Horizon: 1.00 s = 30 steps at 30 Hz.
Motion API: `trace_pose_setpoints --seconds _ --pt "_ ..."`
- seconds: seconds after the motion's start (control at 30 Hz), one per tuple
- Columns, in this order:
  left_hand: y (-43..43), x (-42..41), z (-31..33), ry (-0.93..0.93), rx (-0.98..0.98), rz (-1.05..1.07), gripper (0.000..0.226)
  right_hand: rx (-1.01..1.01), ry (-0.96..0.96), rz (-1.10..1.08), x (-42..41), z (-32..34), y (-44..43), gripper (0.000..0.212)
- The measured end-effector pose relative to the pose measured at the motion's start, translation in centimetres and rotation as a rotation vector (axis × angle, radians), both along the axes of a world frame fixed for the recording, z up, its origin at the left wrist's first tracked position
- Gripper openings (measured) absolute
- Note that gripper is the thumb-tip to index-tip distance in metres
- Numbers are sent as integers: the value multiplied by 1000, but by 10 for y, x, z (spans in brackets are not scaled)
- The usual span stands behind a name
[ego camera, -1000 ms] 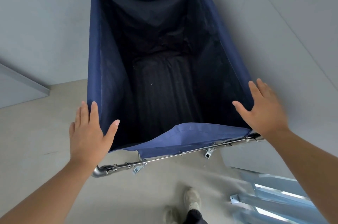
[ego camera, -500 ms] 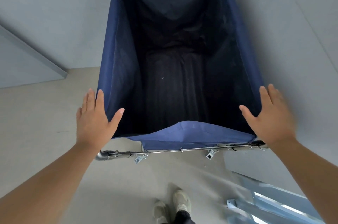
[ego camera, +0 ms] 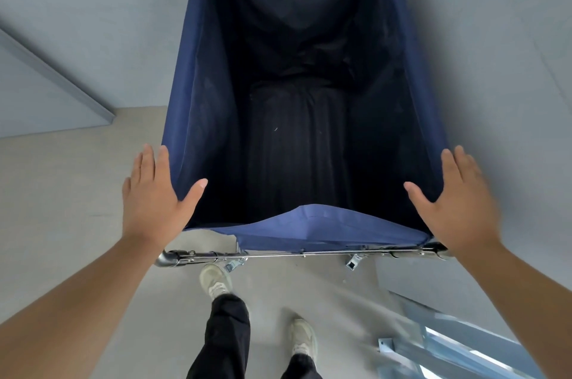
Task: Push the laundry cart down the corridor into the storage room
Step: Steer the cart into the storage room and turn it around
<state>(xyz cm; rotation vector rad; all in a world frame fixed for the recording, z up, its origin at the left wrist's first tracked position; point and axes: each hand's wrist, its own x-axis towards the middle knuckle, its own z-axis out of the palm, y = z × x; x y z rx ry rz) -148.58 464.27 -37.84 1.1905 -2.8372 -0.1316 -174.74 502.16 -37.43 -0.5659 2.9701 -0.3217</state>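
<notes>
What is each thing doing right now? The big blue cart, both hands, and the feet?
Laundry cart: upright, bag open, looks empty.
Left hand: open, flat on the near left corner.
Right hand: open, flat on the near right corner.
Feet: mid-step, left one ahead.

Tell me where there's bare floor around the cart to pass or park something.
Bare floor lies left of the laundry cart, bordered by the left hand and the grey wall base. Right is crowded: the cart's side runs along the wall, with a metal frame on the floor behind the right hand.
</notes>
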Motion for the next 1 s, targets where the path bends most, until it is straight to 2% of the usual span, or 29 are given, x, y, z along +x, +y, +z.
trace_pose_setpoints --seconds 1.0 --pt "-6 4 0 -57 62 7 97 -29 -45 -52 3 -1 -2 94"
